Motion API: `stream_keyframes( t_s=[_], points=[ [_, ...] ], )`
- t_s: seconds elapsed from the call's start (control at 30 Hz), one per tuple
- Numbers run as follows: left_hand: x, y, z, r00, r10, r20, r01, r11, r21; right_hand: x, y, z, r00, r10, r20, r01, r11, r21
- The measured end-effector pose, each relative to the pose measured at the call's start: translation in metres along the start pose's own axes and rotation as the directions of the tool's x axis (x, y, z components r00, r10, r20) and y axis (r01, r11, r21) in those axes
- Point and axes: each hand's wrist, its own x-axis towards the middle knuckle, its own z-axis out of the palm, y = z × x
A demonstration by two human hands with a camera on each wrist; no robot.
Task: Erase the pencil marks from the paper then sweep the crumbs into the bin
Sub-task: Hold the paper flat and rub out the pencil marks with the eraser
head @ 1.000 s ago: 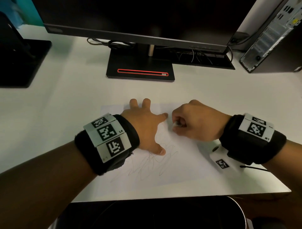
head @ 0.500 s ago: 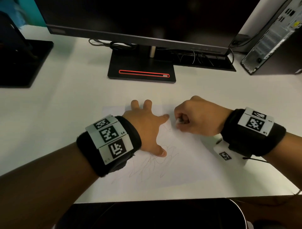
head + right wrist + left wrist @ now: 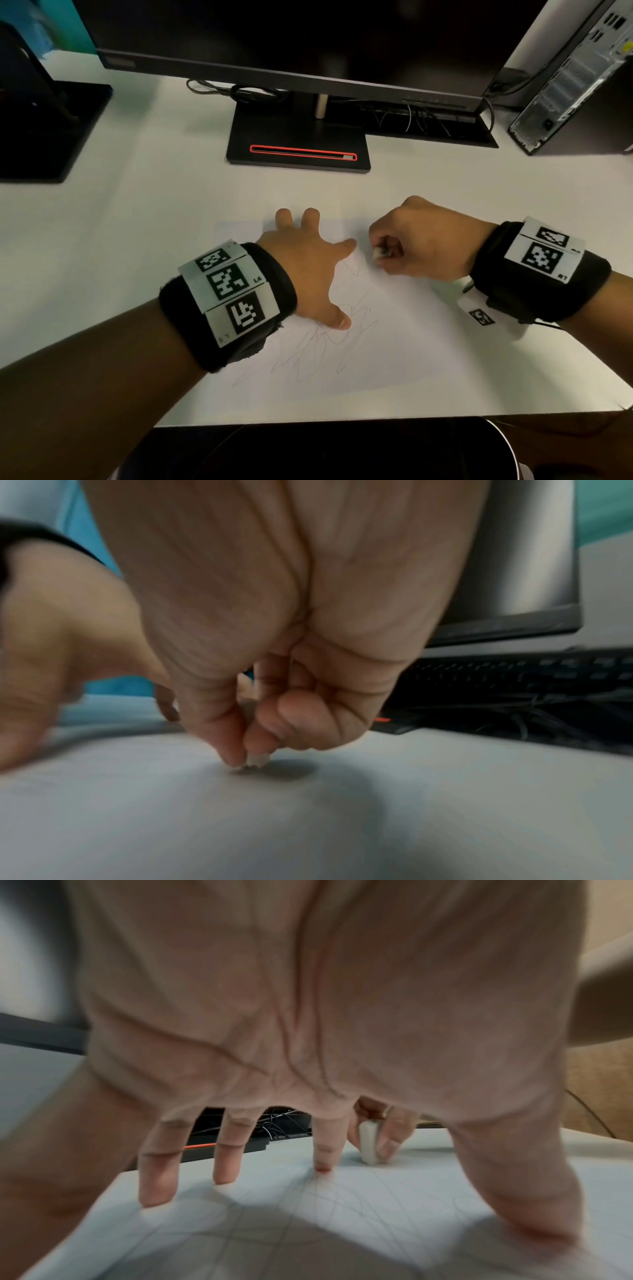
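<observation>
A white sheet of paper (image 3: 394, 342) lies on the white desk, with grey pencil scribbles (image 3: 329, 346) across its near left part. My left hand (image 3: 308, 263) presses flat on the sheet with spread, straight fingers (image 3: 226, 1150). My right hand (image 3: 418, 240) pinches a small white eraser (image 3: 378, 253) and holds its tip on the paper near the far scribble lines, just right of my left forefinger. The left wrist view shows the eraser (image 3: 368, 1144) standing on the sheet; the right wrist view shows only its tip (image 3: 255, 760) below the fingertips.
A monitor on a black stand (image 3: 298, 144) and a keyboard (image 3: 428, 126) sit at the back. A computer tower (image 3: 575, 82) stands at the far right, a second dark stand (image 3: 44, 130) at the left. A dark round bin (image 3: 325, 452) sits below the desk's near edge.
My right hand with the eraser has shifted a little up the sheet, away from me, between the frames. My left hand stays pressed on the paper.
</observation>
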Motion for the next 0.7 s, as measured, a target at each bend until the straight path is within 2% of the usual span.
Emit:
stream_keyframes(
  t_s=[0.07, 0.17, 0.3, 0.43, 0.6, 0.7],
  points=[
    [-0.001, 0.000, 0.000, 1.000, -0.001, 0.003, 0.001, 1.000, -0.003, 0.002, -0.002, -0.002, 1.000, -0.018, 0.018, 0.018, 1.000, 0.001],
    [-0.001, 0.001, 0.000, 1.000, 0.002, 0.006, -0.002, 1.000, 0.010, 0.008, 0.011, -0.007, 0.997, 0.067, -0.033, -0.068, 0.998, -0.015],
    [-0.001, 0.000, 0.000, 1.000, -0.005, 0.011, 0.006, 1.000, -0.011, 0.008, 0.000, -0.001, 1.000, -0.005, 0.000, 0.005, 1.000, 0.013],
    [-0.001, 0.000, 0.000, 1.000, -0.008, 0.014, 0.008, 1.000, 0.002, 0.014, 0.019, -0.003, 0.985, 0.145, -0.091, -0.141, 0.989, 0.049],
    [0.000, 0.001, 0.000, 1.000, -0.007, 0.017, 0.007, 1.000, 0.009, 0.011, 0.004, 0.003, 0.999, 0.045, -0.014, -0.044, 0.997, 0.067],
    [0.001, 0.002, 0.001, 1.000, -0.012, 0.006, 0.011, 0.999, 0.030, 0.018, 0.022, -0.002, 0.982, 0.157, -0.101, -0.151, 0.986, 0.066]
  ],
)
